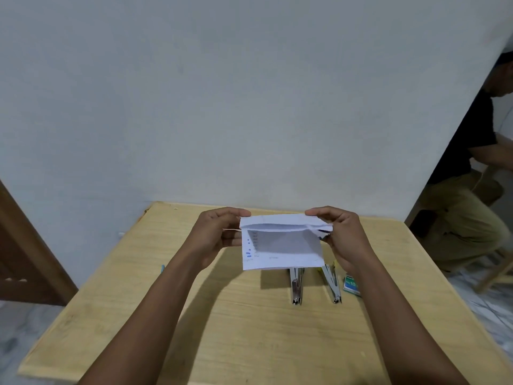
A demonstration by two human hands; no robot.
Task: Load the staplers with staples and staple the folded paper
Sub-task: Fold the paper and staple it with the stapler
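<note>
I hold a folded white paper [283,245] up above the wooden table [194,315]. My left hand [219,234] pinches its upper left corner and my right hand [341,234] pinches its upper right corner. The top edge is folded over toward me, and faint print and blue marks show on the lower flap. Two metal staplers lie on the table beneath the paper: one stapler [296,286] in the middle and a second stapler [332,283] to its right, its far end hidden behind my right hand. A green staple box [352,285] lies right of them.
A grey wall stands just behind the table's far edge. A small blue object [162,268] peeks out beside my left forearm. A wooden door is at the far left. A seated person [472,190] in dark top and khaki trousers is at the right.
</note>
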